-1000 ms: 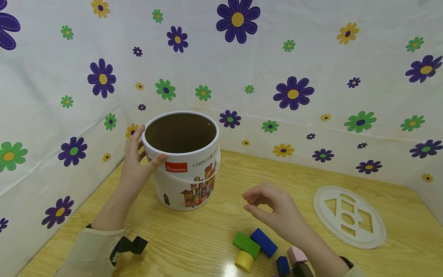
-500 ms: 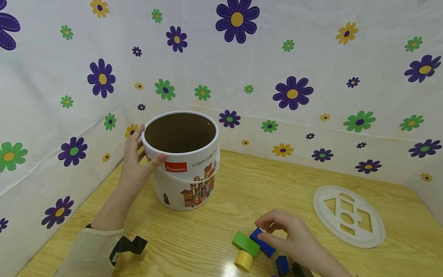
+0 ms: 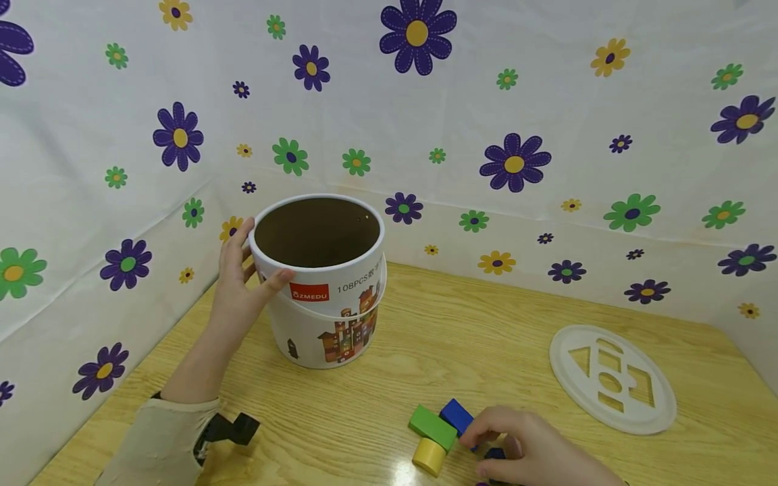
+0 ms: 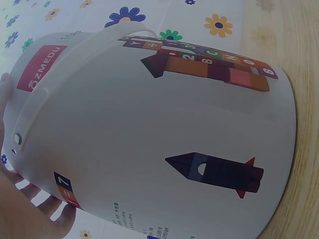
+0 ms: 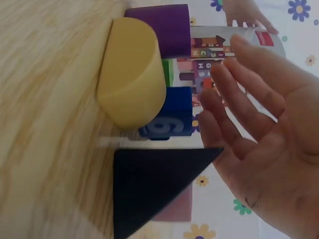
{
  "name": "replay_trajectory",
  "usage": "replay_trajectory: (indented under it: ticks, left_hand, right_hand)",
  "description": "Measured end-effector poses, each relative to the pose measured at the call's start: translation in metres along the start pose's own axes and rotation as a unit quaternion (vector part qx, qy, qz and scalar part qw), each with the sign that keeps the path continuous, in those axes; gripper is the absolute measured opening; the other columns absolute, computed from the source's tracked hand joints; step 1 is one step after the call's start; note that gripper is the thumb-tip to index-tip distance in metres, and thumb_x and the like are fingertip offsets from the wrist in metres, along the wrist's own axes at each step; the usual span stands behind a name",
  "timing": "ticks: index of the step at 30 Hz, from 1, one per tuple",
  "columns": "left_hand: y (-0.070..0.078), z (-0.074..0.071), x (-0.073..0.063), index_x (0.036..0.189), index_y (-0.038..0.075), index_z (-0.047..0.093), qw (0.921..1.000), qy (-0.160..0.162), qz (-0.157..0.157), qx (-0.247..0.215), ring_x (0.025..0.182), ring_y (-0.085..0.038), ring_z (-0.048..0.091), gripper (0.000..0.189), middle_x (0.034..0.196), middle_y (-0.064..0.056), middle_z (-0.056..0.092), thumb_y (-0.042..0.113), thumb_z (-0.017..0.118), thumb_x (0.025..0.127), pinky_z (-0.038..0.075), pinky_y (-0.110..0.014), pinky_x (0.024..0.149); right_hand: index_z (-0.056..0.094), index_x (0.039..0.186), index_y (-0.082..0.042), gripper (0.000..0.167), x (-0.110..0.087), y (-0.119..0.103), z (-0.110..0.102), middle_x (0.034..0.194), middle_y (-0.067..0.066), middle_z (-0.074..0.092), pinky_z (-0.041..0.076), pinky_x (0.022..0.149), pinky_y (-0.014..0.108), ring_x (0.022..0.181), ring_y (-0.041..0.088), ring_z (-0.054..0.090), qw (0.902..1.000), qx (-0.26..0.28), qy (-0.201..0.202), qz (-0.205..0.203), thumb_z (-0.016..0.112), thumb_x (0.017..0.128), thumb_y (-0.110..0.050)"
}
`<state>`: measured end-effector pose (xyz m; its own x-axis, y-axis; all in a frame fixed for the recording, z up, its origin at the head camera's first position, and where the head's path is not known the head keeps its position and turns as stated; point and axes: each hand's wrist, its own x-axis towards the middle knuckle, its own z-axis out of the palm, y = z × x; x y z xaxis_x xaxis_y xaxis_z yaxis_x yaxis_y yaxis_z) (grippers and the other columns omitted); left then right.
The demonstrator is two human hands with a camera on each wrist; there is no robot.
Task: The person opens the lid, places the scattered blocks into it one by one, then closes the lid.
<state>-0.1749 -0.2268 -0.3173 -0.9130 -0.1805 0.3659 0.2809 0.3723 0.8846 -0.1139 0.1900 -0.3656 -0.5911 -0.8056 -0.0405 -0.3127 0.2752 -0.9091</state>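
My left hand (image 3: 240, 297) grips the left rim of a white bucket (image 3: 322, 331), thumb on the front and fingers behind. The bucket stands upright, its handle hanging down; printed blocks show on its side in the left wrist view. My right hand (image 3: 529, 449) is low over the wooden blocks with fingers loosely bent, and nothing shows in its grasp. By its fingertips lie a blue block (image 3: 456, 415), a green block (image 3: 433, 427) and a yellow cylinder (image 3: 429, 457). The right wrist view shows a yellow rounded block (image 5: 132, 69), a purple block (image 5: 172, 30) and a black triangular block (image 5: 154, 179).
A white round lid (image 3: 641, 420) with shaped cutouts lies at the right of the wooden table (image 3: 340, 432). Flower-patterned cloth (image 3: 365, 101) rises behind and at the left. Part of a pink block (image 5: 177, 206) shows behind the black one.
My right hand has come down and toward the front edge, from above the table to the blocks, covering some of them. My left hand and the bucket have stayed in place.
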Motion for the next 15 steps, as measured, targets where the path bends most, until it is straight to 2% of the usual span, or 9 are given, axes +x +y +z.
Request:
replay_trajectory:
  ticks: [5,9,15]
  left_hand:
    - [0.0008,-0.0001,-0.0002,0.153,0.03,0.015,1.0,0.001,0.001,0.0,0.139,-0.031,0.02,0.087,0.155,0.002,0.014,0.035,0.07,0.086,0.028,-0.055,0.108]
    - [0.0013,-0.0003,-0.0003,0.153,0.03,0.014,1.0,0.0,0.0,0.0,0.139,-0.031,0.02,0.087,0.155,0.002,0.013,0.035,0.07,0.086,0.028,-0.055,0.108]
    - [0.0018,-0.0004,-0.0005,0.153,0.033,0.014,1.0,-0.003,-0.001,0.0,0.139,-0.031,0.019,0.087,0.155,0.003,0.012,0.035,0.07,0.086,0.028,-0.054,0.109]
  right_hand:
    - [0.065,0.112,-0.016,0.021,-0.0056,0.0004,-0.0017,0.11,0.0,0.062,0.049,0.067,0.024,0.087,0.008,0.055,0.999,-0.014,-0.035,0.024,0.065,0.092,-0.02]
    - [0.065,0.115,-0.019,0.024,-0.0085,0.0014,-0.0026,0.114,-0.001,0.06,0.047,0.077,0.024,0.1,0.012,0.054,0.9974,-0.007,-0.057,0.042,0.065,0.092,-0.021]
    - [0.064,0.118,-0.023,0.031,-0.0107,0.0032,-0.0026,0.113,-0.005,0.06,0.045,0.082,0.023,0.103,0.01,0.053,0.9959,-0.045,-0.073,0.029,0.07,0.088,-0.026]
